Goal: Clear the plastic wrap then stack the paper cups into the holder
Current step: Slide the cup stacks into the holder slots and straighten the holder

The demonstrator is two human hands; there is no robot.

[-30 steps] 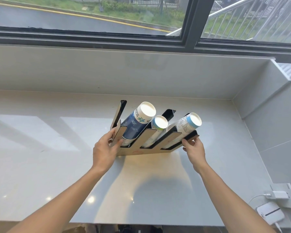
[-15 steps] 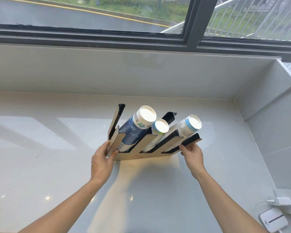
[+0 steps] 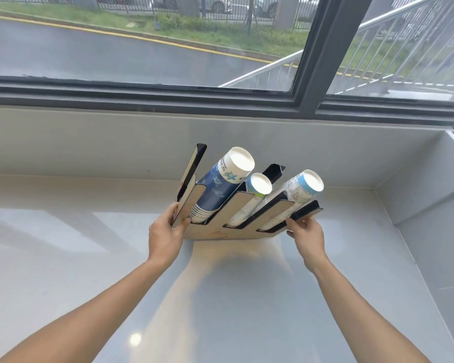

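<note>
Pale stone counter [image 3: 63, 258] runs under a wide window [image 3: 142, 48], and above it the cup holder [image 3: 215, 233] is held tilted, its back end raised toward the glass. Left hand [image 3: 165, 237] grips the left edge with thumb over the outer slat; right hand [image 3: 306, 235] pinches the right corner. Three slots are filled: a blue cup stack [image 3: 218, 187] at left, a narrower green-trimmed stack [image 3: 252, 197] in the middle, a light-blue-rimmed stack [image 3: 296, 192] at right. Lowering it level and slowly should keep the stacks from sliding out.
</note>
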